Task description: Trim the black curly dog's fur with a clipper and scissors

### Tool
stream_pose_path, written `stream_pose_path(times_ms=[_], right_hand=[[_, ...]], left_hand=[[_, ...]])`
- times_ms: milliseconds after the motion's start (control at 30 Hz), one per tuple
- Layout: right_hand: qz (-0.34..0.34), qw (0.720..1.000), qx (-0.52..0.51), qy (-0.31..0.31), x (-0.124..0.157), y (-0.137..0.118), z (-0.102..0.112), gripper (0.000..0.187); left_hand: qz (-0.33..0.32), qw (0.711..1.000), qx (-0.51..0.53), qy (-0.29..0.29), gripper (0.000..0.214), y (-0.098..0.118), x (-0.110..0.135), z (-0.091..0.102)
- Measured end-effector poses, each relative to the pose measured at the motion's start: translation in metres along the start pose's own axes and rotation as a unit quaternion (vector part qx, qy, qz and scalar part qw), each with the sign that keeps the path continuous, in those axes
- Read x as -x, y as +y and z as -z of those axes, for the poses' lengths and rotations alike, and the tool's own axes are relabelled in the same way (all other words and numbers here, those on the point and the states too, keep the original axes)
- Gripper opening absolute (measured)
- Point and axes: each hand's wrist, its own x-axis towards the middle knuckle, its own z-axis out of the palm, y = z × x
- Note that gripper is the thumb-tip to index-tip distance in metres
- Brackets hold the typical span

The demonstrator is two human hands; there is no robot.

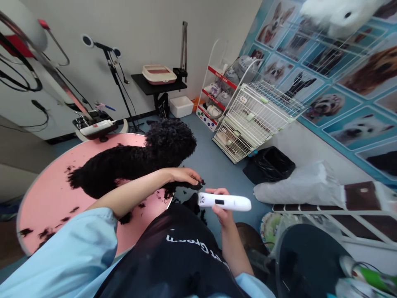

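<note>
A black curly-haired dog (124, 163) stands on a round pink grooming table (62, 213), its woolly head toward the right edge. My left hand (186, 175) reaches across in front of it, fingers closed around one outstretched front leg (182, 185). In my right hand (221, 207) is a white pet hair clipper (232, 202) with a dark switch. The clipper's head points left, close to the paw; whether they touch I cannot tell. Cut black hair (46, 234) lies in tufts on the table top and on my dark apron (173, 252).
A grooming arm with a tool holder (97, 128) rises at the table's far left. Behind stand a light stand (119, 78) and a black side table (135, 78). To the right are a wire cage (248, 114), a black-lined bin (269, 163) and a dark round seat (310, 256).
</note>
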Motion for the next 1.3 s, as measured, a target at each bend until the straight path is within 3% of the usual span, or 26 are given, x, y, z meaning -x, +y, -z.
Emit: stream_pose_path(times_ms=[100,333,533,767,967,1167,1300], right_hand=[[-0.066,0.987,-0.099,0.107,-0.001,0.010,0.005,0.044],[-0.146,0.941,-0.175,0.249,-0.019,0.010,-0.001,0.047],[-0.195,0.936,-0.197,0.217,-0.026,0.009,-0.006,0.046],[-0.115,0.958,-0.140,0.223,-0.016,0.017,-0.011,0.043],[-0.006,0.978,0.000,0.211,0.013,0.028,-0.040,0.043],[0.102,0.973,0.081,0.189,0.020,0.047,-0.064,0.052],[0.113,0.966,0.094,0.215,0.009,0.049,-0.056,0.063]], left_hand=[[-0.001,1.000,-0.003,0.007,0.043,-0.002,-0.004,0.000],[-0.006,0.999,-0.025,0.043,0.036,0.006,-0.007,-0.011],[-0.002,0.996,-0.074,0.055,0.033,0.006,-0.004,-0.017],[-0.003,0.995,-0.071,0.070,0.034,0.001,-0.007,-0.018],[-0.008,0.994,-0.060,0.086,0.026,0.002,-0.007,-0.014],[0.000,0.993,-0.047,0.111,0.017,0.004,-0.006,-0.008],[0.028,0.993,-0.075,0.091,0.031,0.005,0.000,-0.007]])
